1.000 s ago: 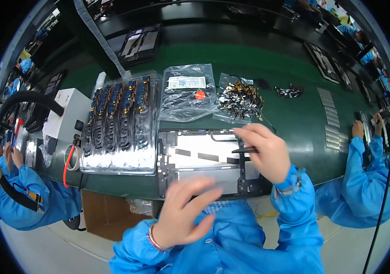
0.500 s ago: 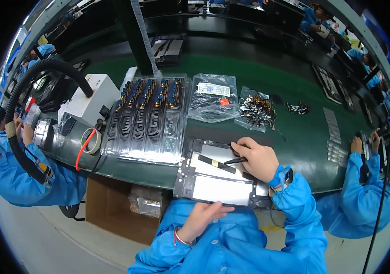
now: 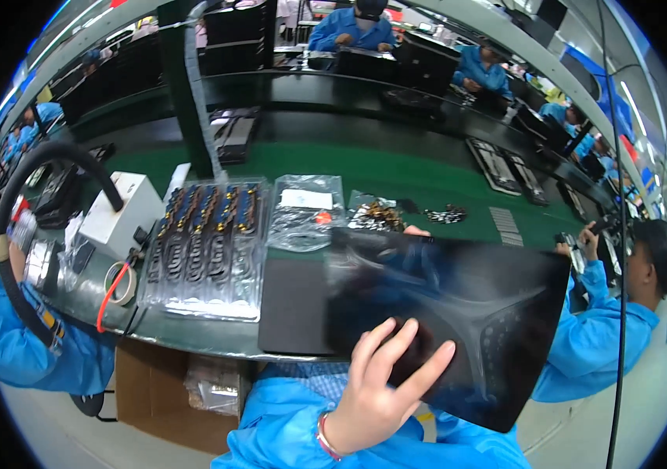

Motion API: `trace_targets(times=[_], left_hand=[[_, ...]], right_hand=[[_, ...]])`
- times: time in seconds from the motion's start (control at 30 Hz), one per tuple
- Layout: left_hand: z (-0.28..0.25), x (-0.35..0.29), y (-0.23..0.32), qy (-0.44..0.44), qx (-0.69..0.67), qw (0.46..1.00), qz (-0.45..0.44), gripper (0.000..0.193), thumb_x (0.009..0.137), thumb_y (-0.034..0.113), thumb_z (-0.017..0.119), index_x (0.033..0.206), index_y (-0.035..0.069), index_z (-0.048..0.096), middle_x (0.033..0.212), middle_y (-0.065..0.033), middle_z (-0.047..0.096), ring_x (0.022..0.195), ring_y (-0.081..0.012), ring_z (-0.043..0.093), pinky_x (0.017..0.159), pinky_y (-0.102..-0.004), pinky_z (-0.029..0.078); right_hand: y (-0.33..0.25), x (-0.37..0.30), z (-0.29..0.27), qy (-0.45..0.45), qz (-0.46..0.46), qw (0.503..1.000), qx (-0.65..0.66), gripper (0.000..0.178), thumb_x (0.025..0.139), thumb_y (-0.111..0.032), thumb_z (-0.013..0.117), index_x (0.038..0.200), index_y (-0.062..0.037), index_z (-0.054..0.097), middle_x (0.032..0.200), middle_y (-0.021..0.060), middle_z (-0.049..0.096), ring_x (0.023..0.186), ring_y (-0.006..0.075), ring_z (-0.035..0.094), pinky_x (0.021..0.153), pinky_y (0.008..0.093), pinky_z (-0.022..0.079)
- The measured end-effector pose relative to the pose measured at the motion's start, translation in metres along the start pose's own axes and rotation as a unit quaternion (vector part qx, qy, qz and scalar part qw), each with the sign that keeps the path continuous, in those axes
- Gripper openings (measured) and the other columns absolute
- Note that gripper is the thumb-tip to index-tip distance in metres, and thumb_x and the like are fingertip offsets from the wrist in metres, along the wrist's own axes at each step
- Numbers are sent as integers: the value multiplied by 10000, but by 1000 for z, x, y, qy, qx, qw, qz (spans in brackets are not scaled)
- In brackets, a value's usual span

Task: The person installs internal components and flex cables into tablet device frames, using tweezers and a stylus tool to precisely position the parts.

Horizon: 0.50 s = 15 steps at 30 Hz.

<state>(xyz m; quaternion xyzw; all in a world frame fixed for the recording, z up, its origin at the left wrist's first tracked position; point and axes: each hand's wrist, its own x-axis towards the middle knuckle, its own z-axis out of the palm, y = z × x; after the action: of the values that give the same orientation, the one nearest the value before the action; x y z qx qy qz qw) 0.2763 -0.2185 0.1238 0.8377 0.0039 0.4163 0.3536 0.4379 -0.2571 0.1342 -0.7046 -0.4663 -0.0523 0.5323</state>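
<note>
- The black panel is raised and tilted in front of the body; it covers part of the dark mat and reaches past the table edge, above the lap.
- The left hand lies on the glossy face of the panel, near its lower edge. Its fingers are spread, which I think shares the pressure over the surface and keeps the panel steady. The thumb I cannot see.
- Of the right hand, only a little shows, behind the upper edge of the panel. It probably supports the far side, but whether its fingers pinch or are spread, I cannot tell.
- The mat lies flat at the table's near edge, perhaps because a smooth panel needs a soft place under it.
- The clear tray stands just left of the mat; its small parts lie in rows, probably so that each one is easy to pick.
- Behind the panel, the plastic bag, the heap of small cables and the little pile lie apart, perhaps to avoid mixing them.
</note>
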Motion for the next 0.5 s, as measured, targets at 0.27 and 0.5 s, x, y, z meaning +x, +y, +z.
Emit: trace_targets(times=[0.27,0.5], left_hand=[[8,-26,18,-11,298,955,-8,391,699,207,645,1046,386,633,1133,-50,457,1055,-267,415,925,-484,321],[5,-29,21,-4,306,952,12,401,698,187,655,1046,383,630,1133,-63,461,1044,-269,423,919,-473,332]], right_hand=[[5,4,1,40,-14,998,44,383,793,57,442,1158,13,548,1181,140,545,1041,223,545,883,297,414],[6,9,-1,62,-37,994,76,406,767,87,424,1139,5,566,1153,145,565,1050,234,549,909,306,401]])
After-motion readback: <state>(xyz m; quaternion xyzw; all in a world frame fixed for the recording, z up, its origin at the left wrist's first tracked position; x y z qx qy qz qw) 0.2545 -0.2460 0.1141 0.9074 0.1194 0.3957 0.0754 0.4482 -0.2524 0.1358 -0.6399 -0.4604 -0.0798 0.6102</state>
